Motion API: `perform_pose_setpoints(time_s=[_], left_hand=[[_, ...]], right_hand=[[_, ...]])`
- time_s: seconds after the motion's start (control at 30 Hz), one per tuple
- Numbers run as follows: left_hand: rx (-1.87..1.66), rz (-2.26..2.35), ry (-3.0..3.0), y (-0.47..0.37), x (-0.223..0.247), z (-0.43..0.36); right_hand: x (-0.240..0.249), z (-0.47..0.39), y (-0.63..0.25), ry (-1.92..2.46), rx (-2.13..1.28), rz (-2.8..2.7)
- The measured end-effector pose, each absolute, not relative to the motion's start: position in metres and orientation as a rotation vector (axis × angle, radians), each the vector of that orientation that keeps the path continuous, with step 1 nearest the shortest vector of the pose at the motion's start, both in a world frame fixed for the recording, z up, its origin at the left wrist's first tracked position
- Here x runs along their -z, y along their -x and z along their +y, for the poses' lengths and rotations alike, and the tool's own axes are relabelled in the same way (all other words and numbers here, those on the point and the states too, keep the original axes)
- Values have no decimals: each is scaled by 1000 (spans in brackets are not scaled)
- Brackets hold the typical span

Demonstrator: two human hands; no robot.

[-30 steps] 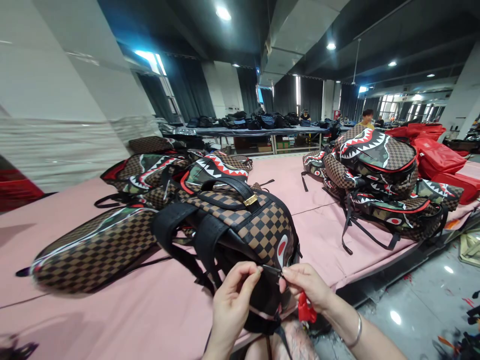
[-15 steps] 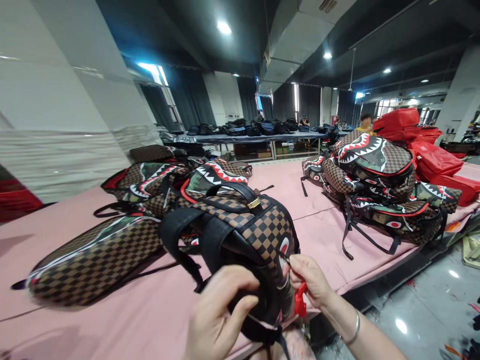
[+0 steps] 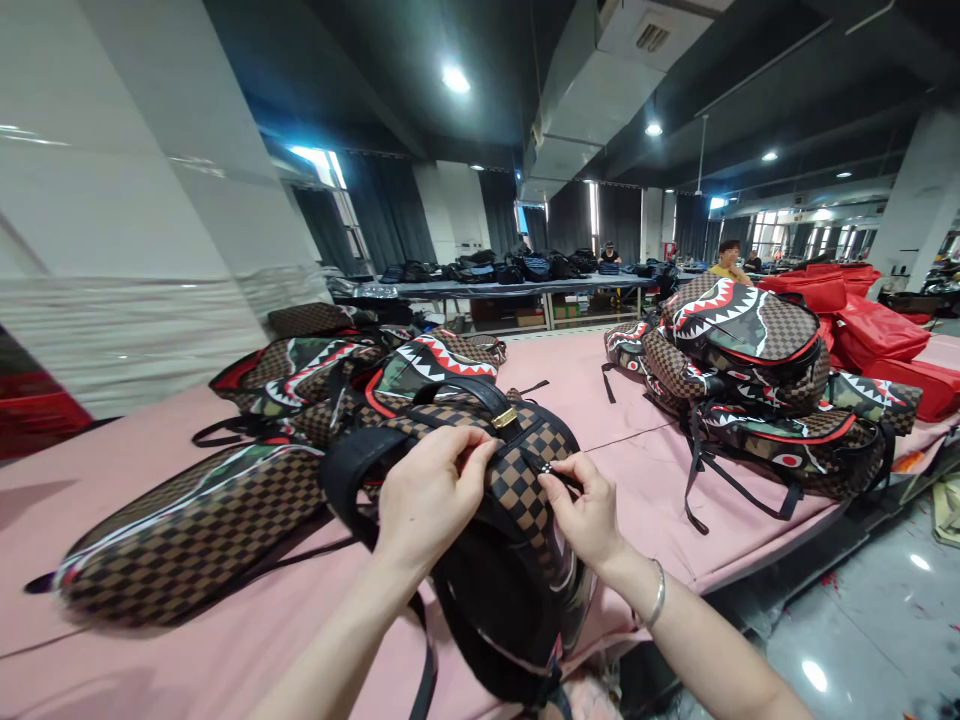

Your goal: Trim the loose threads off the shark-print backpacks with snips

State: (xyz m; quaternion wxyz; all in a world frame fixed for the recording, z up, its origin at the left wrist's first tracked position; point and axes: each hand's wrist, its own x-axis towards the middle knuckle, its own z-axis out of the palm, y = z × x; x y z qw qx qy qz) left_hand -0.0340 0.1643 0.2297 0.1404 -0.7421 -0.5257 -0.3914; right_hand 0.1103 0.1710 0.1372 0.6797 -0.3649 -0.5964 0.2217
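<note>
Checkered backpack [image 3: 517, 480]: soft, light, yielding; top pressed by closed left hand [image 3: 431, 495], zipper pull [image 3: 546, 467] pinched by right hand [image 3: 589, 515].

The brown-and-tan checkerboard backpack [image 3: 525, 480] I've got has black padded straps [image 3: 352, 465], a black back panel and a little gold metal clasp [image 3: 504, 417]. It sits on a pink padded tabletop [image 3: 585, 385]. The stacked checkered backpacks [image 3: 742, 345] on my right show white shark teeth with red mouths over green camo. Bright red bags [image 3: 877, 335] behind them, plain I think, though it's blurry. Silver bangle [image 3: 657, 595] on my wrist.
</note>
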Motion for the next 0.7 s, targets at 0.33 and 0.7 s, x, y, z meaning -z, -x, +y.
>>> perform_pose_setpoints(time_s=[0.33,0.7], left_hand=[[1418,-1590,2185,33,-222,162],[1598,-1606,1773,122,-230,196]], right_hand=[[-146,176,-103,844,-407,-1416],[-103,147,-110,766,-367,-1496]])
